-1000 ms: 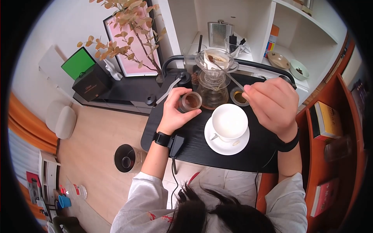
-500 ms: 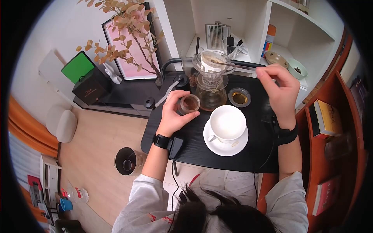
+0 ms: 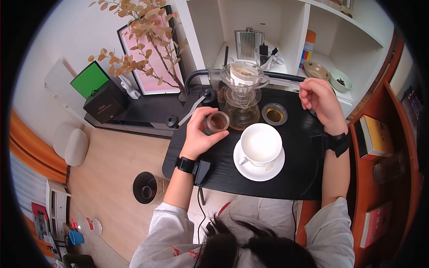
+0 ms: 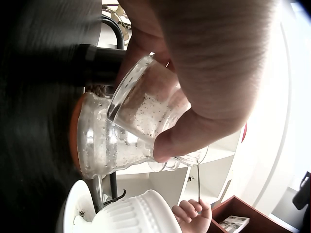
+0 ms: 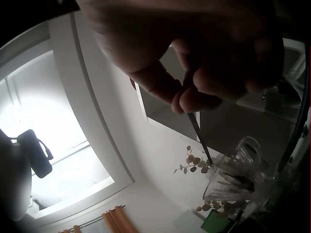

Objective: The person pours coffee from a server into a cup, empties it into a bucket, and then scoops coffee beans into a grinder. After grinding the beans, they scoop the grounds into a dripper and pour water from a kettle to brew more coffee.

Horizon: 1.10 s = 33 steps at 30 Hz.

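My left hand [image 3: 201, 134] grips a small glass jar [image 3: 218, 122] with brown coffee grounds at its bottom, just over the black table beside the carafe. In the left wrist view the jar [image 4: 150, 104] tilts, thumb and fingers around it. My right hand [image 3: 322, 102], raised at the right, pinches a long thin metal spoon [image 3: 281, 81] between thumb and fingertips. Its far end reaches to the ribbed glass dripper [image 3: 242, 91], where the bowl is hidden. A paper filter [image 3: 241, 80] sits in the dripper, on top of the glass carafe [image 3: 241, 117].
A white cup [image 3: 261, 145] stands on a saucer [image 3: 259, 174] in front. Behind it lies a small round dish [image 3: 274, 115], amber inside. A hand grinder [image 3: 207, 96] with a crank is left of the carafe. A black rail [image 3: 201, 72] edges the table's back, before white shelves [image 3: 304, 40].
My right hand has shifted up and slightly right, away from over the small dish, and the spoon lies more level. The left hand has stayed nearly in place with the jar.
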Available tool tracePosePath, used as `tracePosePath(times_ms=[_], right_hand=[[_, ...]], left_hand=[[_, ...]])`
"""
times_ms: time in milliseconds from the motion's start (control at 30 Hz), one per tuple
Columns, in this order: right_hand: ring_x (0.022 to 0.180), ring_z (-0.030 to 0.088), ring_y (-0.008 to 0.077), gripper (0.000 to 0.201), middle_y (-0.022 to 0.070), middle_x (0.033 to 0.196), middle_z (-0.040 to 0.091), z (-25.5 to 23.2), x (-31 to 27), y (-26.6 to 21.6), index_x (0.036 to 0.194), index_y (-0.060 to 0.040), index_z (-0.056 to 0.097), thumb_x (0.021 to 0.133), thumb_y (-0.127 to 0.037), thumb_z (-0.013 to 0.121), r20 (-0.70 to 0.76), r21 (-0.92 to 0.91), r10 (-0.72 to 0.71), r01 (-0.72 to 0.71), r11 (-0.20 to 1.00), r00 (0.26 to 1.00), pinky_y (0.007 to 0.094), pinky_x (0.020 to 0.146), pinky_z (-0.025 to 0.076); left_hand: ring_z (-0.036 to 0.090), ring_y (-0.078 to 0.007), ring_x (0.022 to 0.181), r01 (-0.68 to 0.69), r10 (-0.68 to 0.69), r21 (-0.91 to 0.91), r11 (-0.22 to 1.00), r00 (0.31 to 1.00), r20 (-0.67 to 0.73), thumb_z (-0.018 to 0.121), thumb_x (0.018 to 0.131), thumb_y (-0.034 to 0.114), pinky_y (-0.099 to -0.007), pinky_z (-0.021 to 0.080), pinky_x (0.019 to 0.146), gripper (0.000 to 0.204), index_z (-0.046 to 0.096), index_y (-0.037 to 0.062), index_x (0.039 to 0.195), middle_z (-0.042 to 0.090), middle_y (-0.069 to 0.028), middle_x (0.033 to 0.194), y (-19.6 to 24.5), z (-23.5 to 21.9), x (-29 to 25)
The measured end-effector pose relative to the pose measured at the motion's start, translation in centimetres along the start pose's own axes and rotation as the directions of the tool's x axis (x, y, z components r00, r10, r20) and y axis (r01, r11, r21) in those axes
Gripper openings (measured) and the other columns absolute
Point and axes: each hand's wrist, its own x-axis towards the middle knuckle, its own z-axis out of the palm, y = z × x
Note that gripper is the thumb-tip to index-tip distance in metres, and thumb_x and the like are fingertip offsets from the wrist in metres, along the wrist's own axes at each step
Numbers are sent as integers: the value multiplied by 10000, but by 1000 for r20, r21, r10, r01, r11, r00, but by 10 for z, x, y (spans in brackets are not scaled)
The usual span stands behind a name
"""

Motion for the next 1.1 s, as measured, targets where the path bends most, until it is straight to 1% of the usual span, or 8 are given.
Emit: tracePosePath(times_ms=[133,333,533,633,733,800,933,1100], right_hand=[[505,476,90,229,8,603,545,-1,0,-1,705,-58,596,890,-191,617,70,84,-1,-5,996,998,243,513,403],[504,457,97,225,20,590,533,6,-4,-4,721,-43,604,893,-186,612,21,114,-91,88,990,996,250,520,397],[535,486,68,210,-4,620,562,8,-6,-4,730,-61,615,896,-189,622,-24,-79,-100,98,992,995,212,514,378],[545,493,53,205,-16,632,573,7,-6,-3,730,-70,618,898,-188,626,-21,-61,-106,105,993,994,195,512,370],[557,502,47,195,-15,647,586,9,-9,-5,743,-71,625,901,-184,627,-21,-33,-145,144,989,989,192,514,375],[571,507,43,188,-13,667,601,15,-12,-7,749,-63,639,902,-171,632,-62,-159,-233,221,962,970,189,519,375],[583,507,45,163,3,692,627,16,-16,-5,779,-20,678,891,-137,656,-50,-417,-373,320,851,927,201,518,361],[544,509,108,92,56,642,600,27,-25,-10,874,-4,715,844,-88,694,110,-739,-643,495,457,758,252,517,376]], left_hand=[[587,-190,1096,-49,49,10,999,999,-16,850,653,17,-307,578,857,590,580,15,1177,520,-88,1211,-1,1,1],[584,-191,1100,-39,39,8,999,999,-13,852,652,18,-308,578,861,588,583,14,1174,520,-87,1211,0,1,2],[580,-190,1104,-29,29,8,1000,1000,-10,853,653,24,-308,579,859,581,589,18,1170,521,-83,1212,-1,1,1],[577,-184,1111,13,-13,6,1000,1000,4,847,653,-7,-318,523,923,614,570,20,1201,514,-73,1226,1,0,1],[577,-183,1111,6,-6,9,1000,1000,5,846,655,-5,-315,523,920,611,571,20,1200,514,-73,1226,2,0,1],[577,-183,1110,8,-8,13,1000,1000,4,846,655,-5,-314,523,920,611,571,19,1200,513,-73,1228,2,0,1],[577,-184,1111,4,-4,20,1000,1000,5,847,656,-3,-312,524,918,613,570,19,1202,513,-75,1230,2,0,1],[577,-183,1108,11,-11,20,1000,1000,4,849,656,1,-311,525,914,616,569,19,1204,516,-74,1230,2,0,1]])
